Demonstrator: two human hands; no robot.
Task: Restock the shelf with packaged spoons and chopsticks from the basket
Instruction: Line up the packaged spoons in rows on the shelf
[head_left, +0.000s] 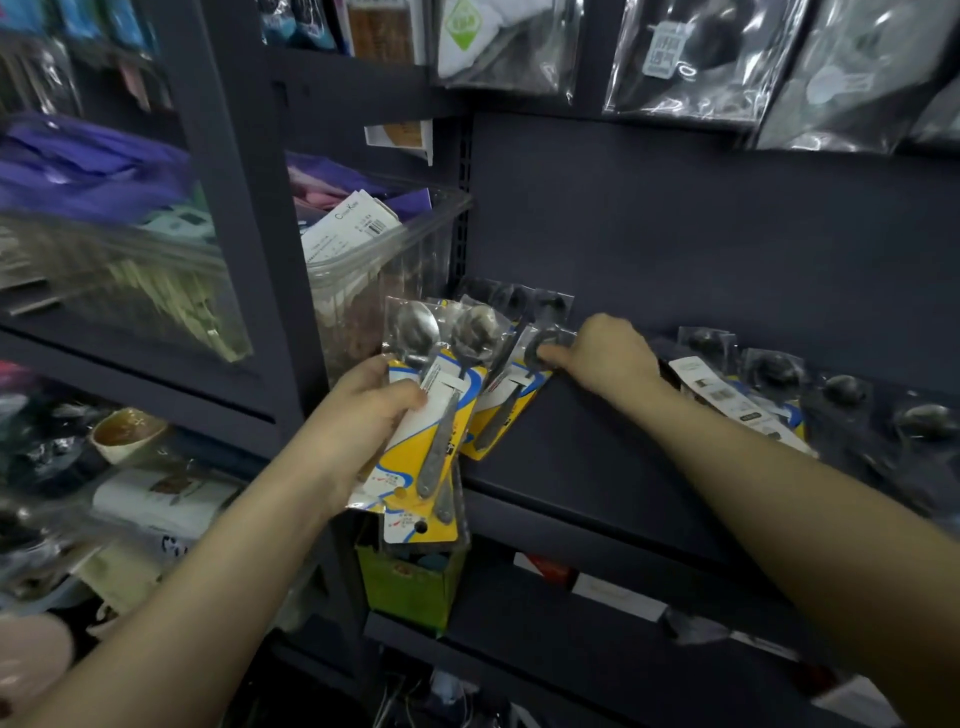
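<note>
Mid-restock: left hand (376, 402) gripping spoon packs (434, 410), right hand (605, 356) apparently pinching one pack (511, 395) onto the shelf (597, 457). Next: release it, then take another.

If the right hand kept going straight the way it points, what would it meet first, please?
The right hand points left along the shelf, already touching a packaged spoon. Beyond that, probably the spoon packs in the left hand; depth is unclear.
</note>
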